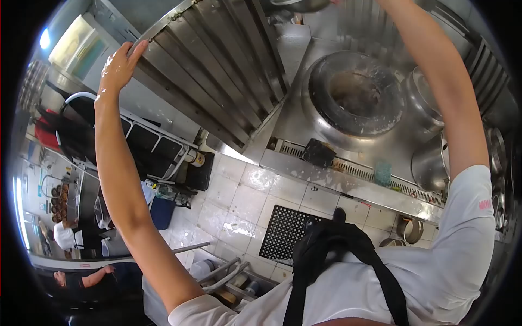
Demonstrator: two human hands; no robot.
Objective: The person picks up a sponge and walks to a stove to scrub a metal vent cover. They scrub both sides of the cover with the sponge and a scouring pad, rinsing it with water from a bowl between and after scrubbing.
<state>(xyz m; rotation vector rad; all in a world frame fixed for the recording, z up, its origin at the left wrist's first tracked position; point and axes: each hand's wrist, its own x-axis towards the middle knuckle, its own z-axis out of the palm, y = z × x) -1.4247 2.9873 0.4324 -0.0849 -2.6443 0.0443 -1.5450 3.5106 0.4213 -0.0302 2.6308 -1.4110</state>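
My left hand [117,65] has its fingers and thumb on the upper left edge of a large ribbed metal baffle panel [201,65]. The panel stands tilted beside the stove, and white suds cling to my left wrist. My right arm reaches up past the top edge of the view. Only a sliver of what looks like my right hand [336,1] shows there, beside a round metal pan [302,5]. Its grip is cut off by the frame. Below it lies the wok burner [356,95] with a dark, wet ring.
A dark block [318,153] and a green scouring pad [382,174] lie along the stove's drain channel. Metal pots [430,163] stand at the right. A black perforated mat [283,232] lies on wet floor tiles. Two other people [68,236] [89,279] are at the far left.
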